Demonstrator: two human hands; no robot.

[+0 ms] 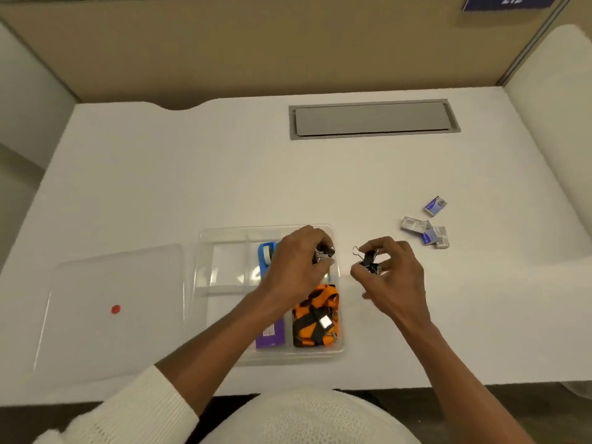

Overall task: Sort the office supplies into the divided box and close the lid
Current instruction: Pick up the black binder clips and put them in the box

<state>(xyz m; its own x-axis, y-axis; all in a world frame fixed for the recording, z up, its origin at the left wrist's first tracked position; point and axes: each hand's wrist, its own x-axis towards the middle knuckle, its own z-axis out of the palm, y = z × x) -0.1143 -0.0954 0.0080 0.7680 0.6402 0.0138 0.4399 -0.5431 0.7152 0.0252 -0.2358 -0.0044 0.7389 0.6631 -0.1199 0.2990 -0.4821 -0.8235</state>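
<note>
Nearest, orange straps (pixel 317 312) are packed in the clear box (pixel 224 233) on the worktop (pixel 192 187). Over its far-right compartment a binder clip (pixel 324 254) is pinched by the left hand (pixel 296 267) — likely for dropping in. Just beside the box, clips (pixel 368 261) are pinched by the right hand (pixel 392 277). Small boxes (pixel 426 230) are left farther right — unsorted; the lid (pixel 112 309) is off.

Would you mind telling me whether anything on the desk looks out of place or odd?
Nothing looks damaged or spilled. The small staple boxes lie scattered on the desk, right of the divided box, not yet sorted.
</note>
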